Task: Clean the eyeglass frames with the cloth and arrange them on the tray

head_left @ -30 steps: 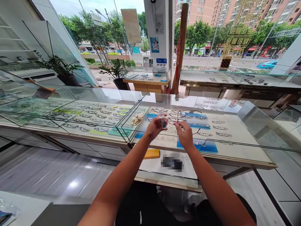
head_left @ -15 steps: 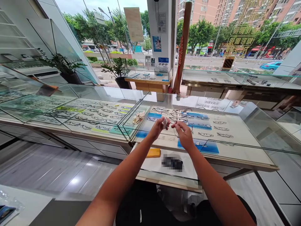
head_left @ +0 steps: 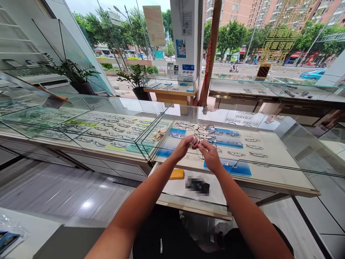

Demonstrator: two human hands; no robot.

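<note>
My left hand (head_left: pixel 182 148) is closed round a small white spray bottle (head_left: pixel 192 142), tipped toward my right hand. My right hand (head_left: pixel 210 155) pinches a thin dark-framed pair of glasses (head_left: pixel 201 138) held just above the glass counter (head_left: pixel 283 144). Both hands meet over the display case, almost touching. Rows of spectacles lie under the glass beneath them.
A beige cloth (head_left: pixel 159 133) lies on the counter left of my hands. A yellow item (head_left: pixel 176 174) and a dark blurred object (head_left: pixel 198 185) rest on the lower shelf. More glass cases stand left and behind. Potted plants (head_left: pixel 136 81) stand by the window.
The bottle was upright in my left hand a second ago; it is now tilted toward the glasses. My two hands have drawn closer together.
</note>
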